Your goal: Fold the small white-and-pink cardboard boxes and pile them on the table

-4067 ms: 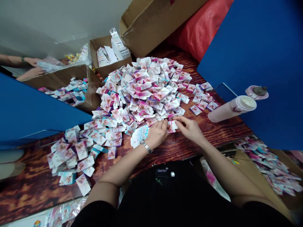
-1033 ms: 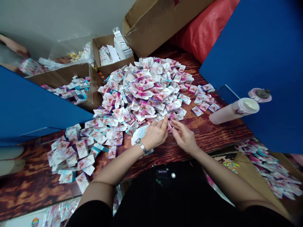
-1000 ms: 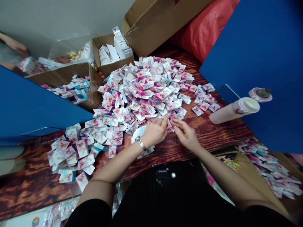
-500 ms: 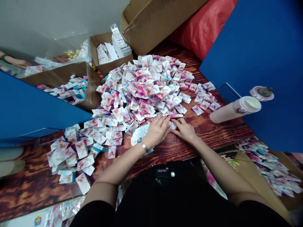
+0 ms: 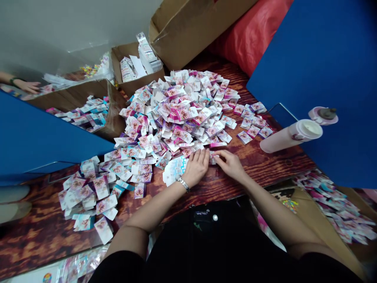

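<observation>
Between carton heap and front edge of table, right hand pinches small printed carton; left hand has fingers together, grip hidden. Thin card, probably light, easily creased: better held by side edges.

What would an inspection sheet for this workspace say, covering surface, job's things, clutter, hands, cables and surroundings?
Surface: dark wood-grain table, partly covered by heaped small cartons.
Job's things: one printed carton between left hand and right hand; flat blue-and-white pieces partly hidden by the left hand.
Clutter: pale pink bottle, lid open, at right.
Hands: left palm-down, fingertips at the carton; right fingers at its right end; grip unclear.
Cables: nothing seen.
Surroundings: blue panels both sides; cardboard boxes and red sheeting behind; another person's hand far left.
</observation>
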Available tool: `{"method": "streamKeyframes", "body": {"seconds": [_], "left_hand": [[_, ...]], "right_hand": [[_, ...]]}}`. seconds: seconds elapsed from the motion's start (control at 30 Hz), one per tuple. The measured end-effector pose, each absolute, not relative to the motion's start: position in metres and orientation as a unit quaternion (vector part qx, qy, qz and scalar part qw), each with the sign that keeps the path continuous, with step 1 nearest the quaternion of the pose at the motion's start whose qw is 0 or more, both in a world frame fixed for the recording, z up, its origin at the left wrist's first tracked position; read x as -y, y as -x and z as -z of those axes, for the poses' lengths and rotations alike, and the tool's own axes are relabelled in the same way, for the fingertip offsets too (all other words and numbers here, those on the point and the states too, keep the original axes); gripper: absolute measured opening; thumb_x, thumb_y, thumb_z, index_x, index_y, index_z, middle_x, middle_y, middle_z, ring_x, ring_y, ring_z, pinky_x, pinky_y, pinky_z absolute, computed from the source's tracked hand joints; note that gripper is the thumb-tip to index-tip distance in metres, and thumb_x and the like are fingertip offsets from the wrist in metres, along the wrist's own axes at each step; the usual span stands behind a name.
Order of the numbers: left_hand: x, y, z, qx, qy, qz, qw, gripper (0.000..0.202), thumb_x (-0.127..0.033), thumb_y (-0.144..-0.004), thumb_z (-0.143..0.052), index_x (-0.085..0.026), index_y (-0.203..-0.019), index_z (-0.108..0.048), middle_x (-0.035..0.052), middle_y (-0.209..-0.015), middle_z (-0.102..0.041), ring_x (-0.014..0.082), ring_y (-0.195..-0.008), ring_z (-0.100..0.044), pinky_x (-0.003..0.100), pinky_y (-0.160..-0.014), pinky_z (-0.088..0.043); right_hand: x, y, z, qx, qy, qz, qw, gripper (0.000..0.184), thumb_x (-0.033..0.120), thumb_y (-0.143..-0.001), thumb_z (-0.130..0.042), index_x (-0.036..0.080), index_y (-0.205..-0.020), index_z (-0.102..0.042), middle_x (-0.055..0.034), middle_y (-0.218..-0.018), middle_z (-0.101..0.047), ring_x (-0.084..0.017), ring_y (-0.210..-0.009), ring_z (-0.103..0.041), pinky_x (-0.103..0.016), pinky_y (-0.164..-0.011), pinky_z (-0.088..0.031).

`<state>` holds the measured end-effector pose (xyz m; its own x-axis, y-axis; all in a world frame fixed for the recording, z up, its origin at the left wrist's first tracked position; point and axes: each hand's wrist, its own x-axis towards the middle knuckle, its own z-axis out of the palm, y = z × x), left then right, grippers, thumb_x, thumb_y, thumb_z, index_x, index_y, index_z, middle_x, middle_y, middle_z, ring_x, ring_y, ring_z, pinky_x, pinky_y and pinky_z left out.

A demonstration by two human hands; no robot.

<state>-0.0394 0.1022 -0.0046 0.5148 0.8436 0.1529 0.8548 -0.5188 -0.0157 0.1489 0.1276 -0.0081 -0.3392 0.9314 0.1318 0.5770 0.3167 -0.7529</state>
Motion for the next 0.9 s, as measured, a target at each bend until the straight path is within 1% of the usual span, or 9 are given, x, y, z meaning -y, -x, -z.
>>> {"method": "streamKeyframes", "body": {"seconds": [0.1, 0.2, 0.3, 0.47, 0.57, 0.63, 0.73, 0.8, 0.9], "left_hand": [[-0.104, 0.042, -0.006, 0.502, 0.861, 0.08, 0.024, 0.05, -0.022, -0.097, -0.036, -0.007, -0.145, -0.032, 0.0204, -0.141, -0.048, 0.0303, -0.132, -0.045, 0.047, -0.107, -0.039], [-0.108, 0.047, -0.018, 0.492, 0.865, 0.095, -0.029, 0.055, -0.03, -0.096, -0.043, -0.007, -0.144, -0.032, 0.022, -0.139, -0.049, 0.0309, -0.126, -0.05, 0.046, -0.101, -0.044], [-0.109, 0.05, -0.027, 0.471, 0.872, 0.118, -0.063, 0.054, -0.033, -0.094, -0.048, -0.008, -0.141, -0.035, 0.0229, -0.137, -0.049, 0.0309, -0.125, -0.05, 0.045, -0.1, -0.045], [-0.107, 0.049, -0.035, 0.456, 0.87, 0.169, -0.08, 0.05, -0.029, -0.092, -0.053, -0.01, -0.136, -0.04, 0.0192, -0.134, -0.052, 0.0289, -0.126, -0.048, 0.044, -0.105, -0.042], [-0.108, 0.049, -0.038, 0.466, 0.855, 0.217, -0.06, 0.044, -0.029, -0.091, -0.055, -0.012, -0.131, -0.047, 0.0174, -0.134, -0.052, 0.0311, -0.13, -0.044, 0.046, -0.106, -0.041], [-0.109, 0.05, -0.04, 0.474, 0.846, 0.238, -0.058, 0.038, -0.027, -0.092, -0.054, -0.013, -0.127, -0.05, 0.0158, -0.126, -0.057, 0.03, -0.122, -0.051, 0.045, -0.101, -0.045], [-0.11, 0.052, -0.039, 0.494, 0.821, 0.269, -0.095, 0.037, -0.028, -0.092, -0.054, -0.012, -0.125, -0.05, 0.0127, -0.109, -0.065, 0.0242, -0.102, -0.062, 0.037, -0.089, -0.052], [-0.11, 0.052, -0.04, 0.506, 0.799, 0.3, -0.122, 0.043, -0.032, -0.093, -0.054, -0.012, -0.129, -0.045, 0.013, -0.115, -0.064, 0.0218, -0.106, -0.062, 0.034, -0.091, -0.052], [-0.109, 0.051, -0.041, 0.507, 0.784, 0.329, -0.143, 0.049, -0.035, -0.094, -0.053, -0.016, -0.136, -0.038, 0.0126, -0.13, -0.057, 0.02, -0.119, -0.057, 0.031, -0.099, -0.048]], "right_hand": [[-0.134, -0.15, -0.005, 0.69, 0.496, -0.429, 0.307, 0.028, 0.037, -0.09, -0.055, 0.019, -0.108, -0.066, -0.0031, -0.089, -0.068, -0.017, -0.076, -0.062, -0.028, -0.07, -0.049], [-0.137, -0.151, -0.015, 0.677, 0.465, -0.487, 0.296, 0.036, 0.032, -0.085, -0.058, 0.02, -0.119, -0.06, -0.0016, -0.088, -0.066, -0.015, -0.073, -0.06, -0.026, -0.069, -0.048], [-0.139, -0.151, -0.024, 0.692, 0.456, -0.484, 0.28, 0.039, 0.028, -0.081, -0.059, 0.02, -0.12, -0.058, 0.0001, -0.085, -0.063, -0.014, -0.07, -0.057, -0.025, -0.066, -0.046], [-0.141, -0.146, -0.033, 0.717, 0.502, -0.41, 0.256, 0.026, 0.028, -0.077, -0.062, 0.02, -0.102, -0.059, 0.0028, -0.077, -0.061, -0.012, -0.063, -0.053, -0.024, -0.06, -0.042], [-0.142, -0.141, -0.032, 0.711, 0.511, -0.404, 0.265, 0.022, 0.031, -0.078, -0.064, 0.02, -0.096, -0.059, 0.0028, -0.076, -0.061, -0.012, -0.062, -0.054, -0.024, -0.059, -0.042], [-0.139, -0.138, -0.032, 0.695, 0.499, -0.425, 0.297, 0.025, 0.037, -0.082, -0.062, 0.02, -0.1, -0.058, 0.0012, -0.079, -0.062, -0.014, -0.064, -0.056, -0.025, -0.06, -0.045], [-0.13, -0.135, -0.034, 0.682, 0.487, -0.38, 0.391, 0.032, 0.042, -0.088, -0.057, 0.02, -0.112, -0.053, -0.0044, -0.093, -0.065, -0.017, -0.077, -0.063, -0.03, -0.069, -0.052], [-0.123, -0.135, -0.038, 0.714, 0.486, -0.279, 0.419, 0.029, 0.039, -0.089, -0.058, 0.021, -0.112, -0.056, -0.0095, -0.106, -0.064, -0.021, -0.093, -0.064, -0.035, -0.082, -0.054], [-0.115, -0.136, -0.041, 0.775, 0.466, -0.172, 0.39, 0.023, 0.033, -0.091, -0.055, 0.02, -0.109, -0.065, -0.0138, -0.12, -0.061, -0.025, -0.112, -0.059, -0.041, -0.1, -0.048]]}}
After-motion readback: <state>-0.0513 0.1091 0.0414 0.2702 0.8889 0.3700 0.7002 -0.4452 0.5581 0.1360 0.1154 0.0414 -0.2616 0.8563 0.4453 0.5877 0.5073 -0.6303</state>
